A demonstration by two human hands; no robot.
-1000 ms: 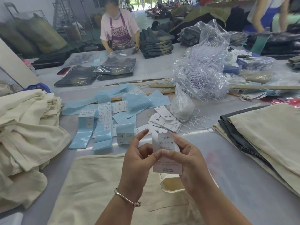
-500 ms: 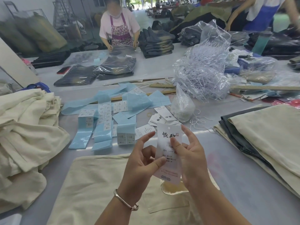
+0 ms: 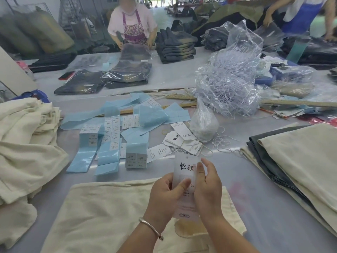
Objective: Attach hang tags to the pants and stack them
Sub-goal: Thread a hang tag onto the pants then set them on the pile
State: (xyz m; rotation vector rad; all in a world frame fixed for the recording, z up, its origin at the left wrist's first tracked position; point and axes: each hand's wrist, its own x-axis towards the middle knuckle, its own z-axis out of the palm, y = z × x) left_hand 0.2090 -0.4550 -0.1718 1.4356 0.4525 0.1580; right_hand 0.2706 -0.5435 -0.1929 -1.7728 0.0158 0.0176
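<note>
grey table [image 3: 255, 207]: sticker strips [image 3: 107, 148], tag pile [image 3: 182, 141] beyond; both hands [image 3: 186, 194] pinch hang tag [image 3: 185, 168].

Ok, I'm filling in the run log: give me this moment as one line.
stage: tag in hand, not attached | left hand: pinches hang tag | right hand: holds tag edge | cream pants: flat on table, below hands

The hang tag [image 3: 185, 168] is white paper, smooth and a bit shiny, with black ink. The pants [image 3: 102, 212] under it are cream cloth, matt and a little rough. The bracelet [image 3: 150, 228] is shiny metal. The table [image 3: 273, 207] top is smooth and glossy grey. The sticker sheets [image 3: 109, 157] are slick blue paper with white labels. The big bag [image 3: 229, 73] is clear, crinkly plastic. The strings [image 3: 223, 141] are thin white cord. The ruler [image 3: 179, 97] looks like wood.
</note>
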